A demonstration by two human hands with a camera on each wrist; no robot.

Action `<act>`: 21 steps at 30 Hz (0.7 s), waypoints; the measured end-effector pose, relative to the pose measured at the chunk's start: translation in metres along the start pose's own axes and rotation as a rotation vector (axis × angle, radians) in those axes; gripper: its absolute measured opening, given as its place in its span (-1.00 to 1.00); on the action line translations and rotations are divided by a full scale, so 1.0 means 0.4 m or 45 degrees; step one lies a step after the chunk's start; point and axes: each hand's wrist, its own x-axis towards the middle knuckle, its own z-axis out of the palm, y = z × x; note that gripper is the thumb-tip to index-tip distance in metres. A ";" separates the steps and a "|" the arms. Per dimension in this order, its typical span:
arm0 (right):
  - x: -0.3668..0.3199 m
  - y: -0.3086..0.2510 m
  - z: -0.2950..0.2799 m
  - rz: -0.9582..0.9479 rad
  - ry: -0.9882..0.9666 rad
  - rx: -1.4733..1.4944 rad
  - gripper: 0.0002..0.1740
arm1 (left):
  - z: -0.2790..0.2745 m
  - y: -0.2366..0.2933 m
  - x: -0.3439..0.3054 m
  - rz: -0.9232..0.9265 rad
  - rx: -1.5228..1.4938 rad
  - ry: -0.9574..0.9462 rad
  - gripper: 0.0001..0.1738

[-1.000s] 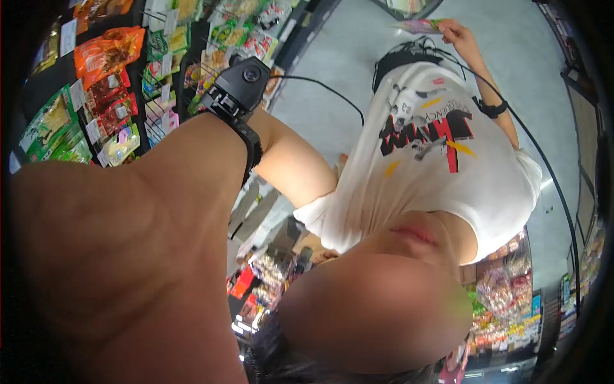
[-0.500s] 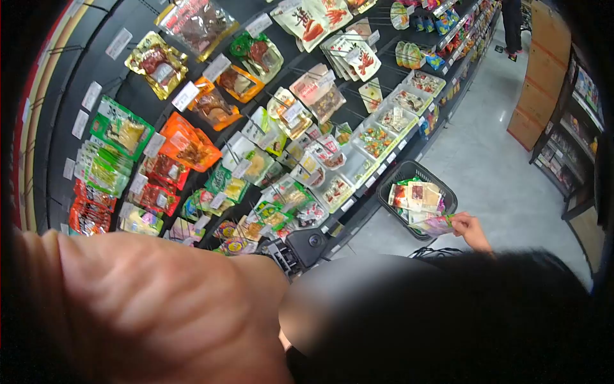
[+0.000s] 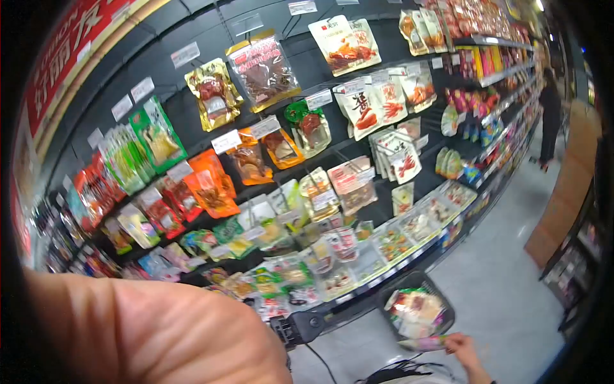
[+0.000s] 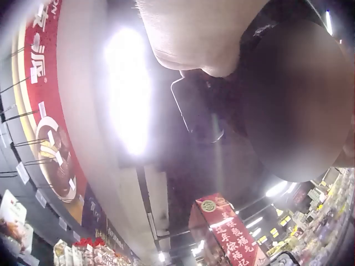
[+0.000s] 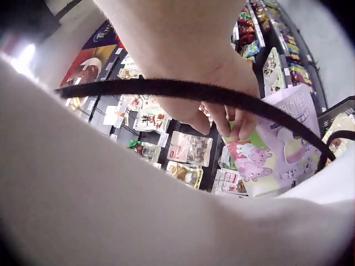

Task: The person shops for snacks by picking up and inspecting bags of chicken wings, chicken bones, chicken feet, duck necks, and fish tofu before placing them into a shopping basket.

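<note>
We are in a shop, as hanging packets [image 3: 353, 185], price tags [image 3: 318, 99], stocked shelves [image 3: 510, 72], a red sign [image 3: 61, 73] and a filled basket [image 3: 433, 283] show.

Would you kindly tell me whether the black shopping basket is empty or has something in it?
Not empty: the head view shows several packets inside the black shopping basket.

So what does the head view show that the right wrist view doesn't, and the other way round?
Only the head view shows the left hand, looming large in the foreground, a person standing farther down the aisle, and a brown panel at the right.

Only the right wrist view clearly shows the pink cartoon animals on the held packet, and a dark cord crossing in front of the right hand.

Both show the right hand gripping that packet, and rows of packaged food.
</note>
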 end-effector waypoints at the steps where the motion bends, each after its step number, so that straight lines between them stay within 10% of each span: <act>1: 0.011 -0.057 -0.040 0.035 0.003 0.063 -0.78 | 0.006 0.006 -0.013 -0.005 0.013 0.008 -0.56; 21: 0.139 -0.091 0.029 -0.010 -0.106 -0.045 -0.72 | 0.079 0.062 -0.097 -0.040 0.068 -0.013 -0.57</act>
